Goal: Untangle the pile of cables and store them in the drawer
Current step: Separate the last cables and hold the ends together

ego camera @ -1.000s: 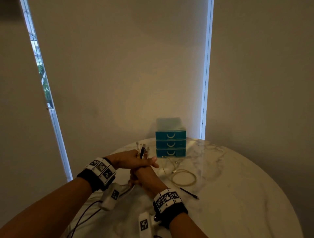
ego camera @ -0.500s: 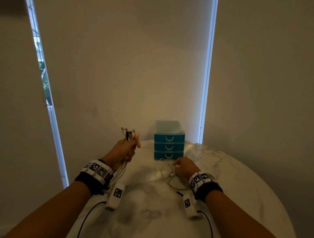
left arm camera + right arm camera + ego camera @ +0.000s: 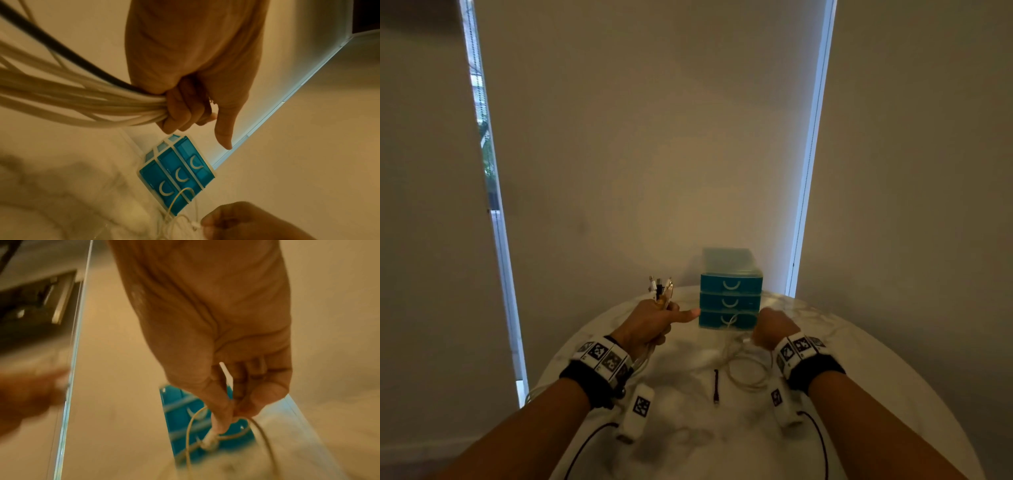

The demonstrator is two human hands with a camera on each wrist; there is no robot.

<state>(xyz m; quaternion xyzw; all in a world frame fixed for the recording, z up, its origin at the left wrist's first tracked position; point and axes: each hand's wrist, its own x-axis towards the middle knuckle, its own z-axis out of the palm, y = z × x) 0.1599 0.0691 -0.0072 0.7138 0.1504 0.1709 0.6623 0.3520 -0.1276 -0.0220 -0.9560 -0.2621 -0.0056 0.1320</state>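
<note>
My left hand [image 3: 654, 320] is raised over the left of the marble table, its fingers [image 3: 180, 113] curled round a bundle of cables [image 3: 72, 100], mostly white with one black. Their plug ends [image 3: 661, 286] stick up above the fist and the thumb points right. My right hand [image 3: 770, 329] pinches the end of a thin white cable [image 3: 216, 431] in front of the blue drawer unit [image 3: 731, 301]. The rest of that cable lies coiled [image 3: 743, 373] on the table. All three drawers look closed.
A short dark cable [image 3: 716, 387] lies loose on the round marble table [image 3: 859, 394] between my forearms. The drawer unit stands at the table's far edge against the blinds. Black leads run from my wrist cameras off the near edge.
Both hands were together over the pile a second ago. They have since parted: the left lifted the bundle up and left, the right went to the white cable by the drawers.
</note>
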